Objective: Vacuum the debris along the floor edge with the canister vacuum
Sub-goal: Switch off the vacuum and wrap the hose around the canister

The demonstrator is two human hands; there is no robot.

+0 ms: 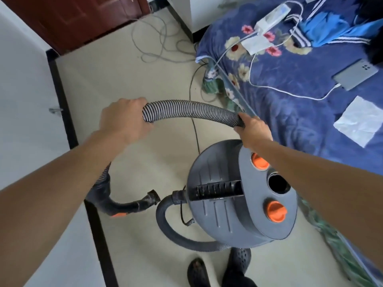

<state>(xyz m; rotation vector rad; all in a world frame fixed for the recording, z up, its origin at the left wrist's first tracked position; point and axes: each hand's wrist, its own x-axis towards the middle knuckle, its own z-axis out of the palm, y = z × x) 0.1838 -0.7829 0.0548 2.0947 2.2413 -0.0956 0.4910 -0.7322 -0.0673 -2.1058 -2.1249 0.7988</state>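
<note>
Both of my hands curl round the hose (pixel 192 109), which arches across mid-frame: left hand (pixel 124 119) grips its left bend, right hand (pixel 253 132) grips its black end cuff. Vacuum (pixel 223 204), grey with orange knobs, sits at lower centre-right on the floor (pixel 145 79), under my right forearm. Handle (pixel 124 206) hangs at lower left near the baseboard (pixel 62 96). Bed (pixel 300 125) fills the right side, bearing a phone (pixel 355 76).
</note>
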